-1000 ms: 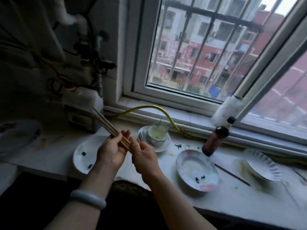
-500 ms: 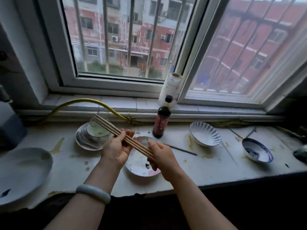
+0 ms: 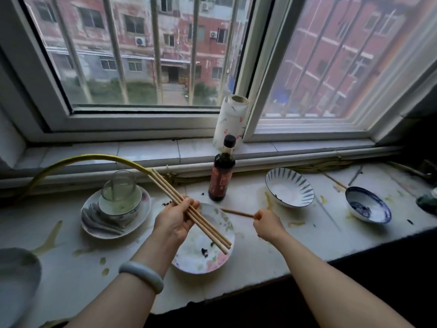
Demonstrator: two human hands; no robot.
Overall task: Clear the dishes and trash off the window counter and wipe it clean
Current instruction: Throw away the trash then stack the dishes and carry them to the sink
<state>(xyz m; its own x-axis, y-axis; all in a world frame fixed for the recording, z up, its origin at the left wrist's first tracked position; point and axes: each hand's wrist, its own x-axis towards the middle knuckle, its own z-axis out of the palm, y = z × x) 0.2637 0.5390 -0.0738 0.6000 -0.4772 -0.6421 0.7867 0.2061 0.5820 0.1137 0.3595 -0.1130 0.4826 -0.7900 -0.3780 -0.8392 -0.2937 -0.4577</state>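
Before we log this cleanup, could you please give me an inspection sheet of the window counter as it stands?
Surface: counter of pale stone, with yellowish spills and dark crumbs, not yet wiped.
Job's things: floral plate below the hands; striped bowl and blue bowl to the right; dish stack to the left.
Clutter: sauce bottle upright behind the plate; roll on the sill.
Hands: left hand holds a chopstick bundle; right hand pinches the end of a single chopstick.
Cables: yellow hose arches along the sill.
Surroundings: barred window, with brick buildings outside.
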